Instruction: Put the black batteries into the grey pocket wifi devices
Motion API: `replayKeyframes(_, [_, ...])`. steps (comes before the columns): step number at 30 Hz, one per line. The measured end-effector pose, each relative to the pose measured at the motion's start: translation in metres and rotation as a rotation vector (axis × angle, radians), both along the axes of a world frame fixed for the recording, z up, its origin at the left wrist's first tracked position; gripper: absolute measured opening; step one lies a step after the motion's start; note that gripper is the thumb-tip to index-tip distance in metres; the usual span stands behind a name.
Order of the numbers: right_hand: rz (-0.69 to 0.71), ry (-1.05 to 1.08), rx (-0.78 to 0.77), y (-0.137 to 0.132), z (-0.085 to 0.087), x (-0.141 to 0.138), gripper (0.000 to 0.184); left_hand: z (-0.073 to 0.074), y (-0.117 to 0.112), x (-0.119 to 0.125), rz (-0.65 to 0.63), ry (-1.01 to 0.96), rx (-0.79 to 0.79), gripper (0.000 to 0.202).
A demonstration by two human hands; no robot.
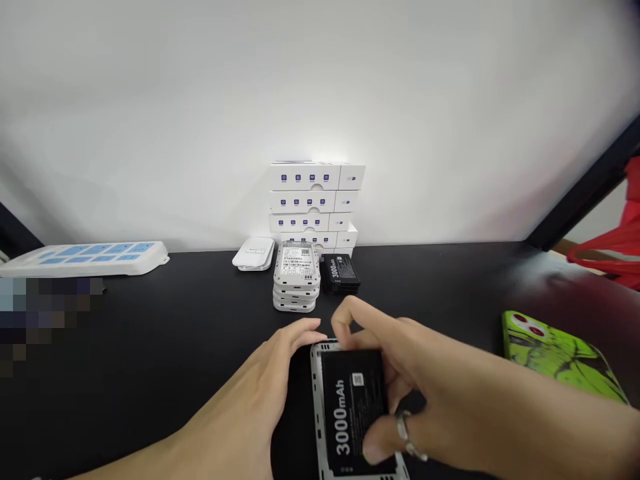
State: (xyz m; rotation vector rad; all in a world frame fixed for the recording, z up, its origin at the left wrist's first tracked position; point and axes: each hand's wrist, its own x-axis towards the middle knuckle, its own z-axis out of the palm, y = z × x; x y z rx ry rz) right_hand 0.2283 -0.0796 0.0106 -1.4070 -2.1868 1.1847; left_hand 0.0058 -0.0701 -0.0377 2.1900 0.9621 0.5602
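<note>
A white device body (319, 400) lies on the black table below me, its frame slotted along the edges. In it sits a black battery (350, 400) marked 3000mAh; I cannot tell whether it is fully seated. My right hand (395, 373), with a ring on it, grips the battery, thumb on its lower face and bent index finger at the top edge. My left hand (270, 373) is beside the device, fingers stretched toward its upper left corner, where the tips seem to touch. The left thumb is hidden.
Beyond my hands stand stacked device bodies (296, 273), white covers (253, 254), piled batteries (341, 270) and white boxes (305, 179) against the wall. A power strip (95, 257) lies far left. At right are a green-cased phone (560, 357) and a red bag (613, 247).
</note>
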Motion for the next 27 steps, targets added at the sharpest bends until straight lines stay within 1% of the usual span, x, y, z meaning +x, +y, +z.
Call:
replayKeyframes(3, [0.096,0.195,-0.239,0.014,0.008,0.007,0.054,0.002,-0.001,0.001,-0.010,-0.028,-0.013,0.109])
replayKeyframes(4, [0.088,0.253,-0.272,0.023,0.011,0.010,0.056,0.002,-0.001,0.002,-0.011,-0.040,-0.014,0.110])
replayKeyframes(5, [0.048,0.301,-0.267,0.032,0.013,0.013,0.056,0.002,-0.001,0.002,-0.010,-0.051,-0.013,0.111])
replayKeyframes(7, [-0.122,0.371,-0.150,0.053,0.014,0.020,0.047,0.001,-0.001,0.002,-0.006,-0.065,-0.010,0.114])
replayKeyframes(10, [-0.376,0.449,0.046,0.076,0.007,0.031,0.029,-0.001,-0.001,0.002,-0.005,-0.065,-0.016,0.117])
replayKeyframes(12, [-0.442,0.459,0.093,0.084,0.001,0.036,0.026,-0.003,-0.001,0.001,-0.006,-0.063,-0.019,0.116])
replayKeyframes(14, [-0.404,0.412,0.096,0.089,-0.005,0.039,0.030,-0.004,-0.001,0.000,-0.003,-0.067,-0.017,0.112])
replayKeyframes(16, [-0.319,0.318,0.123,0.091,-0.010,0.041,0.048,-0.006,0.000,-0.001,0.020,-0.075,-0.003,0.108])
replayKeyframes(17, [-0.282,0.256,0.168,0.092,-0.013,0.041,0.055,-0.006,0.000,-0.001,0.035,-0.078,0.008,0.108])
replayKeyframes(18, [-0.253,0.183,0.232,0.094,-0.016,0.042,0.057,-0.007,0.000,-0.001,0.048,-0.082,0.019,0.107])
replayKeyframes(21, [-0.209,-0.048,0.484,0.096,-0.023,0.042,0.049,-0.009,0.001,-0.002,0.020,-0.088,0.041,0.107])
replayKeyframes(23, [-0.210,-0.138,0.622,0.092,-0.024,0.038,0.041,-0.009,0.000,-0.002,-0.012,-0.082,0.060,0.105])
replayKeyframes(25, [-0.206,-0.172,0.656,0.083,-0.017,0.031,0.030,-0.006,-0.003,-0.001,-0.011,-0.067,0.105,0.104])
replayKeyframes(26, [-0.200,-0.177,0.638,0.077,-0.011,0.027,0.025,-0.004,-0.005,-0.001,0.000,-0.062,0.139,0.103])
replayKeyframes(27, [-0.192,-0.176,0.609,0.071,-0.005,0.023,0.024,0.000,-0.006,0.000,0.018,-0.068,0.183,0.102])
